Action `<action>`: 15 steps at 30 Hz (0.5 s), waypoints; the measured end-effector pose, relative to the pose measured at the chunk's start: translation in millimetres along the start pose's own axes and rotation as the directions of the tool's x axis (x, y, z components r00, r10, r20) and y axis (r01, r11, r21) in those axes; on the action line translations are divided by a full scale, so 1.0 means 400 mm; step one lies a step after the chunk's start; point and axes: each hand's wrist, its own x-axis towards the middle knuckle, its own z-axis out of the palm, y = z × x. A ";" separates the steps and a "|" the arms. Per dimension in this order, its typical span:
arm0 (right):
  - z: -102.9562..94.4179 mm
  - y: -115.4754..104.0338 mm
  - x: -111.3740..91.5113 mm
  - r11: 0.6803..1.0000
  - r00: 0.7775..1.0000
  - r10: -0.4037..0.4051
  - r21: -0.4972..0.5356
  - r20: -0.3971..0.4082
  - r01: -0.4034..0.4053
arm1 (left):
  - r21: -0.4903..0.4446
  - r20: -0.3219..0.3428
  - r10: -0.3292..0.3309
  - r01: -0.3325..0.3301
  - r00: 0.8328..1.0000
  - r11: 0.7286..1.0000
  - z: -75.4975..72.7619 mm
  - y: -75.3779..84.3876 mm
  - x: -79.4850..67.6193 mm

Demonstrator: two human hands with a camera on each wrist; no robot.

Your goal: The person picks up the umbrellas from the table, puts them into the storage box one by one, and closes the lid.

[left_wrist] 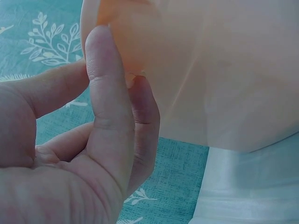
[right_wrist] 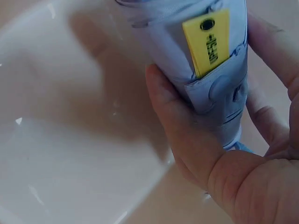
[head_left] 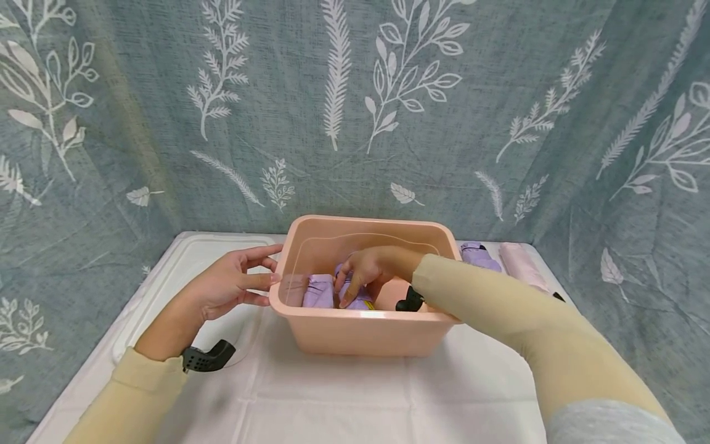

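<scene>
A peach plastic bin (head_left: 366,336) stands on the white-covered table. My left hand (head_left: 233,280) holds its left rim, the thumb against the edge; the left wrist view shows that hand (left_wrist: 110,116) close up. Inside the bin, my right hand (head_left: 368,268) reaches down and holds a lavender folded umbrella (head_left: 355,299). The right wrist view shows this umbrella (right_wrist: 205,60) between the thumb and fingers, with a yellow tag (right_wrist: 210,42) on it. Left of it in the bin stands another lavender bundle (head_left: 318,291). The front wall hides their lower parts.
A white lid-like tray (head_left: 216,333) lies at the left, under my left arm. Behind my right forearm are a lavender bundle (head_left: 479,256) and a pink roll (head_left: 521,265). A patterned teal curtain (head_left: 299,123) surrounds the back and sides.
</scene>
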 end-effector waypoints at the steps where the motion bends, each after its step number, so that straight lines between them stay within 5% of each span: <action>1: 0.001 -0.002 0.003 1.000 1.000 0.004 -0.010 0.014 -0.004 | 0.000 -0.003 -0.003 0.003 1.000 1.000 -0.001 0.000 -0.002; 15: -0.007 0.003 0.042 0.998 0.992 0.043 -0.060 0.118 -0.036 | 0.002 -0.005 -0.006 0.006 1.000 1.000 -0.003 -0.003 -0.001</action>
